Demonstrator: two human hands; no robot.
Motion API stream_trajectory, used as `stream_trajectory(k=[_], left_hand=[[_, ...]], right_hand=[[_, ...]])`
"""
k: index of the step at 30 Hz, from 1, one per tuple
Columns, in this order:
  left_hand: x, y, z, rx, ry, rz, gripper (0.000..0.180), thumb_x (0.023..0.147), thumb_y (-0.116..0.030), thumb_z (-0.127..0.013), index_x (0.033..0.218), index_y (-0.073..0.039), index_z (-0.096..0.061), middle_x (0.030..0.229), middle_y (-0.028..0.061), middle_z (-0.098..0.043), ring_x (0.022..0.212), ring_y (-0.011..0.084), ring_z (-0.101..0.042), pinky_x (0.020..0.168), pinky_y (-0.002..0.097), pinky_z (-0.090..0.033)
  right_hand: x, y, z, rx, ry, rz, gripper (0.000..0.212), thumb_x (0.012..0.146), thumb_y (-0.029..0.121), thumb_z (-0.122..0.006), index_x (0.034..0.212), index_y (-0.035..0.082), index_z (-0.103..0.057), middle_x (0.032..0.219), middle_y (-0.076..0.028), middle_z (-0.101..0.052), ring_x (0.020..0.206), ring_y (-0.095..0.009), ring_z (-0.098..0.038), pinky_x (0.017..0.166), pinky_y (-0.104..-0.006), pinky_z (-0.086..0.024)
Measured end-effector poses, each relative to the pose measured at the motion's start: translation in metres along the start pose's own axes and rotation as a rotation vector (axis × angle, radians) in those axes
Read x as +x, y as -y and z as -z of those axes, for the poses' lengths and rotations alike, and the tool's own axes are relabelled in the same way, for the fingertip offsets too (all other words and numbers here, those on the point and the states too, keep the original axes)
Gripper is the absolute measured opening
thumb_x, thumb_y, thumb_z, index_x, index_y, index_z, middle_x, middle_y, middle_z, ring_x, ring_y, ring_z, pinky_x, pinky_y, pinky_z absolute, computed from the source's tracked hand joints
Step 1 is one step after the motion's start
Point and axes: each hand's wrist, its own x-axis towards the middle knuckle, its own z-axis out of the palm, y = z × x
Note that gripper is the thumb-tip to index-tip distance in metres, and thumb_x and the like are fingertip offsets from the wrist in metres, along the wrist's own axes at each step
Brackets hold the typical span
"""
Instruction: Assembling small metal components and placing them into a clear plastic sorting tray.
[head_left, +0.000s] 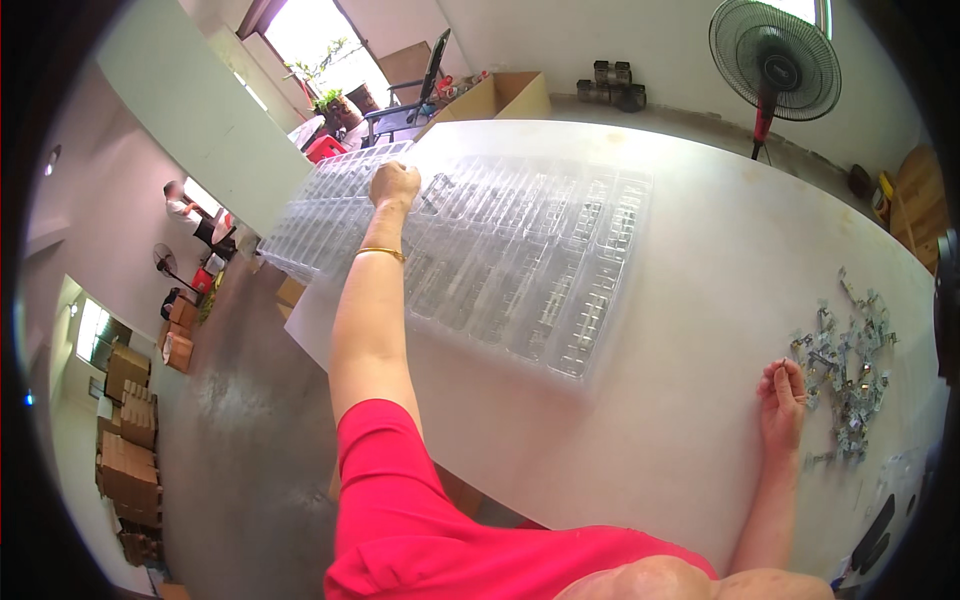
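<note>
My left hand (395,186) reaches to the far end of a clear plastic compartment tray (600,345). Its fingers are curled closed, and whatever they may hold is hidden. Small metal pieces lie in several of the tray's long slots. A second clear tray (315,222) sits beyond my left wrist, at the table's left edge. On the right, my right hand (782,408) rests by a loose heap of small metal parts (850,385), thumb and fingers pinched together. Something tiny may be at its fingertips, too small to name.
Both trays and the heap are on a white table (690,290). Past its far edge stand an open cardboard box (520,97), a dark chair (395,115) and a standing fan (775,65). Stacked cartons (130,465) line the left wall; a person (182,210) is far off.
</note>
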Motion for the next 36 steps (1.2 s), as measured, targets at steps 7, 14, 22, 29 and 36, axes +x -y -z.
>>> stream_trajectory(k=[7,14,22,29,36], left_hand=[[-0.077,-0.076,0.063,-0.368,-0.081,-0.354,0.022,0.085,-0.022,-0.061,0.086,-0.005,-0.074,0.085,0.0201,-0.072,0.084,0.0356,-0.071,0.077,0.0438,-0.055],[-0.269,-0.215,0.136,-0.712,0.168,-0.895,0.006,0.086,-0.006,-0.065,0.09,-0.002,-0.068,0.091,0.0133,-0.066,0.089,0.0303,-0.064,0.082,0.0388,-0.048],[-0.378,-0.329,0.098,-0.83,0.332,-1.298,0.007,0.086,-0.003,-0.066,0.092,-0.002,-0.068,0.089,0.0125,-0.065,0.084,0.028,-0.064,0.077,0.0362,-0.051],[-0.395,-0.392,0.008,-0.741,0.517,-1.136,0.013,0.087,-0.006,-0.062,0.098,-0.003,-0.067,0.096,0.0146,-0.064,0.096,0.033,-0.061,0.085,0.0409,-0.049],[-0.41,-0.427,-0.025,-0.621,0.614,-1.1,0.017,0.086,-0.007,-0.06,0.101,-0.003,-0.067,0.105,0.0171,-0.063,0.103,0.0352,-0.059,0.089,0.0429,-0.049]], right_hand=[[-0.01,0.001,-0.013,-0.149,-0.054,0.016,0.011,0.099,0.009,-0.06,0.107,0.008,-0.067,0.095,-0.001,-0.066,0.082,-0.009,-0.06,0.07,-0.0241,-0.048],[-0.015,0.005,-0.053,-0.922,0.211,0.134,0.01,0.089,0.006,-0.065,0.096,0.005,-0.073,0.082,-0.005,-0.069,0.074,-0.012,-0.061,0.067,-0.0273,-0.05],[-0.023,-0.005,-0.06,-0.937,0.367,0.432,0.004,0.085,0.009,-0.067,0.087,0.012,-0.069,0.083,-0.007,-0.067,0.074,-0.03,-0.064,0.065,-0.0384,-0.051],[-0.027,-0.012,-0.057,-0.881,0.389,0.39,0.006,0.083,0.004,-0.068,0.086,0.01,-0.068,0.08,-0.006,-0.064,0.072,-0.024,-0.061,0.064,-0.0355,-0.049],[-0.024,-0.013,-0.056,-0.948,0.448,0.31,0.009,0.085,0.006,-0.066,0.09,0.012,-0.069,0.086,-0.004,-0.067,0.075,-0.025,-0.062,0.066,-0.0345,-0.049]])
